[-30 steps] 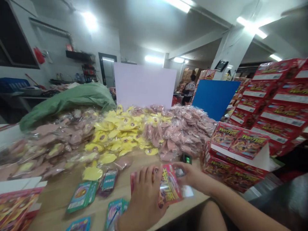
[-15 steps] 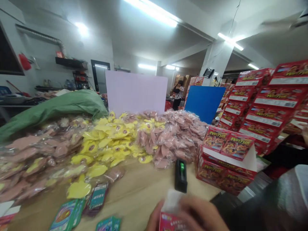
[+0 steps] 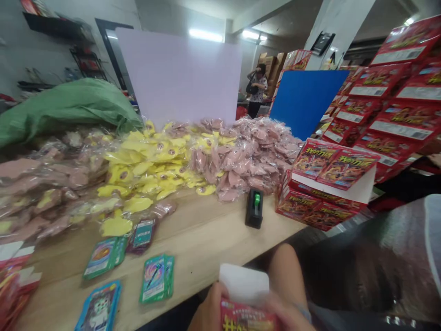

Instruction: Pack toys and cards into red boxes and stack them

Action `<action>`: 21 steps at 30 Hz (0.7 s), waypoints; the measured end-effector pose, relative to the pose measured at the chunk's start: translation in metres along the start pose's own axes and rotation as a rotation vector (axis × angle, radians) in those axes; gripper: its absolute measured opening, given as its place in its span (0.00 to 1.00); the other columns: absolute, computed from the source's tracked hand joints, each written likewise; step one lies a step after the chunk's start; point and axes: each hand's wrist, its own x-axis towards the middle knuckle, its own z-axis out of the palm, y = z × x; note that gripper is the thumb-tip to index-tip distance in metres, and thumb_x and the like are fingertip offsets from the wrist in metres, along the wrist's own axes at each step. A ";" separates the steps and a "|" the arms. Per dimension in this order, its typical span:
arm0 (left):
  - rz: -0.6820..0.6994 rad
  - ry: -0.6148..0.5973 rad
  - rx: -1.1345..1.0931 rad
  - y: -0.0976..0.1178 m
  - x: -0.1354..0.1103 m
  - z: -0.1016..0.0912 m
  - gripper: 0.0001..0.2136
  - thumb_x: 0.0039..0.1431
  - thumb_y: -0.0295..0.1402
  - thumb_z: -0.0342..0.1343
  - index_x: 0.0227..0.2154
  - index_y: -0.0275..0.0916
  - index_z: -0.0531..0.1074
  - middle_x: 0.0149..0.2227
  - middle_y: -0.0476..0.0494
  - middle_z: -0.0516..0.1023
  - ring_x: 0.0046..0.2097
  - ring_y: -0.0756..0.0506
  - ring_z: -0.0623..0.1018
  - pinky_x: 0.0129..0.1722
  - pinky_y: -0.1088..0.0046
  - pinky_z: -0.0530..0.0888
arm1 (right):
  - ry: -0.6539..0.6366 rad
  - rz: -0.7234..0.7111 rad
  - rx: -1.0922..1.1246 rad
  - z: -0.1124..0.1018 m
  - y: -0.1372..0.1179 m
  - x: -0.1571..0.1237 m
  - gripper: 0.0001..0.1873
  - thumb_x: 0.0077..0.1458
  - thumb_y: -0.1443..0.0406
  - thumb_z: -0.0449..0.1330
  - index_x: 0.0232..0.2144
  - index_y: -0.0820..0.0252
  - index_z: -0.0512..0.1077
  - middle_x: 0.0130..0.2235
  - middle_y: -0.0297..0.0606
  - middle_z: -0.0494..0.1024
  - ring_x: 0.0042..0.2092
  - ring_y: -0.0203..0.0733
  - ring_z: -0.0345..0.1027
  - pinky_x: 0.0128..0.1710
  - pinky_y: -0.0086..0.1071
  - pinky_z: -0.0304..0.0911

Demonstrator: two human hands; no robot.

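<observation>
While our left hand (image 3: 208, 310) pinches a red carton (image 3: 246, 318), our right hand (image 3: 288, 317) is too blurred to read. The carton's white flap (image 3: 244, 284) points up, long axis upright. Trading cards (image 3: 155, 278) lie left, a small black device (image 3: 254, 209) ahead on the wooden table (image 3: 203, 239).

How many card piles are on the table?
4: a green pile and a dark pile by the yellow bags, another green pile nearer the table edge, and a blue pile front left. More may be hidden.
</observation>
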 end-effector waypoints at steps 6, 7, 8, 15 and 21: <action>-0.027 0.150 -0.192 -0.004 0.001 0.010 0.46 0.38 0.25 0.57 0.56 0.33 0.32 0.39 0.42 0.73 0.38 0.45 0.74 0.41 0.69 0.68 | 0.036 -0.113 -0.580 -0.013 -0.007 0.015 0.21 0.53 0.54 0.53 0.45 0.56 0.72 0.48 0.42 0.72 0.51 0.47 0.62 0.52 0.39 0.54; -0.015 0.138 -0.218 -0.003 0.000 0.009 0.50 0.38 0.25 0.57 0.57 0.33 0.26 0.38 0.44 0.74 0.36 0.45 0.74 0.39 0.70 0.69 | 0.027 -0.147 -0.726 -0.011 -0.011 0.016 0.21 0.54 0.53 0.51 0.42 0.58 0.74 0.46 0.44 0.74 0.49 0.47 0.64 0.50 0.39 0.56; -0.001 0.117 -0.226 -0.002 -0.001 0.009 0.52 0.38 0.25 0.58 0.58 0.34 0.22 0.37 0.45 0.74 0.36 0.45 0.75 0.39 0.70 0.69 | 0.031 -0.177 -0.849 -0.008 -0.014 0.016 0.21 0.54 0.52 0.51 0.40 0.59 0.75 0.42 0.45 0.75 0.46 0.46 0.65 0.47 0.38 0.59; 0.121 -0.039 -0.166 -0.013 -0.009 -0.002 0.50 0.35 0.33 0.64 0.61 0.36 0.41 0.47 0.37 0.70 0.47 0.39 0.70 0.47 0.63 0.67 | -0.095 -0.162 -1.039 0.014 -0.024 0.025 0.19 0.56 0.56 0.49 0.41 0.58 0.74 0.34 0.38 0.77 0.34 0.40 0.67 0.36 0.31 0.63; 0.112 -0.053 -0.230 -0.019 -0.019 -0.005 0.53 0.33 0.32 0.66 0.61 0.37 0.38 0.45 0.39 0.71 0.44 0.41 0.72 0.46 0.64 0.69 | -0.226 -0.120 -1.142 0.028 -0.038 0.021 0.22 0.58 0.54 0.45 0.41 0.59 0.73 0.34 0.37 0.77 0.34 0.39 0.68 0.34 0.29 0.63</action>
